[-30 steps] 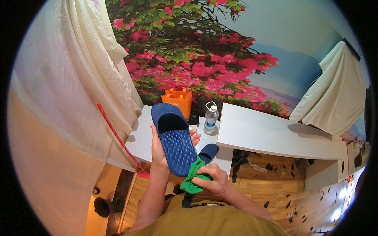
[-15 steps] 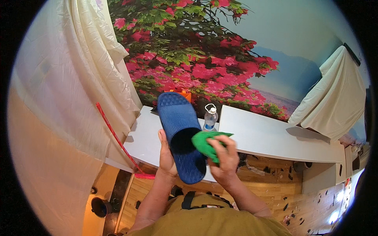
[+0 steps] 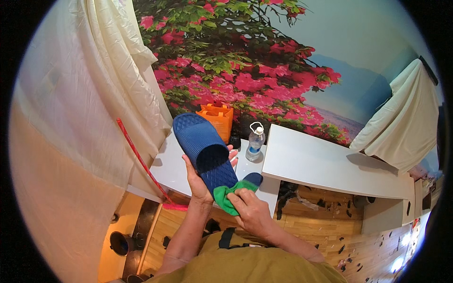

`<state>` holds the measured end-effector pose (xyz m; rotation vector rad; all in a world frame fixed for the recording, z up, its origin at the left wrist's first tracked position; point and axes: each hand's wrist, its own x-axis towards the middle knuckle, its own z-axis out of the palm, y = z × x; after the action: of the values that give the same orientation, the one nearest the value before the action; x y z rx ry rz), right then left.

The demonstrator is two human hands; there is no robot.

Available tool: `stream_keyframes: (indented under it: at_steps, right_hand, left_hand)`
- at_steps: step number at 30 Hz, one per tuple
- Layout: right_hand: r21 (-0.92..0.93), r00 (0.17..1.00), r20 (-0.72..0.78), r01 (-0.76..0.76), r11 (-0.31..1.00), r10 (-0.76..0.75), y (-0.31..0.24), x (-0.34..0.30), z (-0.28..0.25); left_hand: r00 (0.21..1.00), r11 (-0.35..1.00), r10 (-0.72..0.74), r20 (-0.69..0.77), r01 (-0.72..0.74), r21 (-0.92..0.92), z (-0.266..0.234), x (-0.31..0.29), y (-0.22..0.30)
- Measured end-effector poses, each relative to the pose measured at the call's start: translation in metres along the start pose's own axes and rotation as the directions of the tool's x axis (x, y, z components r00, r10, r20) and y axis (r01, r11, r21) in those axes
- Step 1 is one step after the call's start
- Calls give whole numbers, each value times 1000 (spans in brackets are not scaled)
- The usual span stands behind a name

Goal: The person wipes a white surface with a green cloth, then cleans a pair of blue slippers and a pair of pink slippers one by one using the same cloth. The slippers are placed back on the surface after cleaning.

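A blue slide sandal [image 3: 202, 139] is held up in front of me, its toe end pointing away and to the left. My left hand [image 3: 197, 181] grips it from underneath, thumb along the left side and fingertips showing past the right side. My right hand [image 3: 251, 211] pinches a green cloth [image 3: 225, 200] and presses it over the sandal's heel end, which the cloth covers. Just beyond the cloth, the rounded end of another dark blue piece [image 3: 255, 178] shows above the white table; the rest is hidden.
On the low white table [image 3: 170, 162] stand a clear water bottle [image 3: 255, 145] and an orange bag [image 3: 222, 118]. A higher white bench [image 3: 330, 162] runs to the right. A red-handled broom [image 3: 141, 165] leans at the left by a curtain. Dark scraps litter the wooden floor [image 3: 330, 221].
The sandal has shifted left and tilted, uncovering the orange bag. My right hand has carried the cloth from the strap's right side down to the heel end.
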<state>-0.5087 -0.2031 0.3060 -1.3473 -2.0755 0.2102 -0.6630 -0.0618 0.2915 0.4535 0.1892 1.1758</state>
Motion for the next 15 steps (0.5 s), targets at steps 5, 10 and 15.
stream_keyframes:
  at_steps: [5,10,15]
  right_hand:
    - [238,986,8,-166,957,169,25,-12,13]
    - [835,771,54,-383,395,634,59,-11,1]
    - [962,645,272,-189,-196,714,62,9,-20]
  left_hand:
    - [998,995,32,53,-37,97,-7,9,7]
    - [985,979,-20,172,-16,204,-8,4,11]
    - [973,932,-56,224,-30,361,-6,-1,5]
